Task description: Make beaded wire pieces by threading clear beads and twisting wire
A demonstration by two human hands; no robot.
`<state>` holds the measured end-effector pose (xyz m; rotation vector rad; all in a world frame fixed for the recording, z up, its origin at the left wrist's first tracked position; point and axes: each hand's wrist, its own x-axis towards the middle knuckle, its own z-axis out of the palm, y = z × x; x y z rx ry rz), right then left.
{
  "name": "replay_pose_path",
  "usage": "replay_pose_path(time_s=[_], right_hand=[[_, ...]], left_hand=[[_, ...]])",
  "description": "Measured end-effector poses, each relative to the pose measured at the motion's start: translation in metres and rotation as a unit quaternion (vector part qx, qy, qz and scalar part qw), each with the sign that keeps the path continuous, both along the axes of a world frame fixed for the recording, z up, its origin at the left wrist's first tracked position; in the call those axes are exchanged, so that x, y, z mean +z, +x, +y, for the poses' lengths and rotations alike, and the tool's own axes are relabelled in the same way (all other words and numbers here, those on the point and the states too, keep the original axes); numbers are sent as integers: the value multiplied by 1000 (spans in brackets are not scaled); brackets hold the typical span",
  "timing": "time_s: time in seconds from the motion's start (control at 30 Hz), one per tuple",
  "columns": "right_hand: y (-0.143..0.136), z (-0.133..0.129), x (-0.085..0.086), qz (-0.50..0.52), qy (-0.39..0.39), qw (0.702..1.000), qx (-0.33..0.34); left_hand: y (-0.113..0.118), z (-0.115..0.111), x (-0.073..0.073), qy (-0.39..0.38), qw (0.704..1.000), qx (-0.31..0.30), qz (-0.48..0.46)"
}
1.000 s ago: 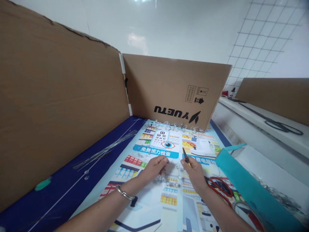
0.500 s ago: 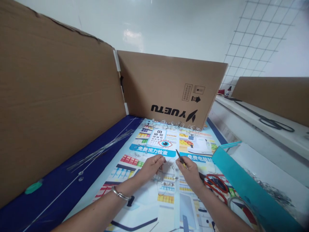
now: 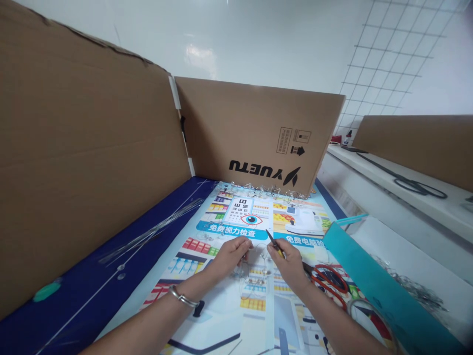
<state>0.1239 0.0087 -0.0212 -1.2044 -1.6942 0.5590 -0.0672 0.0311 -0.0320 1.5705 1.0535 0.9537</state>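
Note:
My left hand point(image 3: 233, 254) is closed, its thumb and fingers pinching a thin wire strung with small clear beads point(image 3: 254, 281), which hangs in loose loops over the printed sheet. Between my hands a loop of this wire bows toward the right fingertips; whether they touch it I cannot tell. My right hand point(image 3: 287, 261) is closed round a slim tool with a dark pointed tip point(image 3: 272, 240) and a yellow and black part. The tip points forward and left, and my palm hides the rest. Just right of that hand lie red-handled scissors point(image 3: 330, 281).
Wire pieces with clear beads point(image 3: 266, 191) line the foot of the back cardboard panel point(image 3: 207, 123). Another cardboard panel point(image 3: 92, 128) stands at left. Thin clear rods point(image 3: 155, 229) lie on blue cloth. A teal-edged box point(image 3: 369, 266) holds wire pieces; a round roll point(image 3: 371, 320) lies nearby.
The whole view has shifted slightly. Both hands keep their grip and nearly the same place; the dark tool tip has barely moved against the printed sheet.

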Motion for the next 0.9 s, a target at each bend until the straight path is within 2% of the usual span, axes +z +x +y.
replay_pose_path(time_s=[0.5,0.9], right_hand=[[-1,0,-1,-30,39,999,-19],[-1,-1,2,-9,19,1000,-8]], left_hand=[[1,0,1,-7,1000,17,-4],[0,0,0,5,1000,10,-2]])
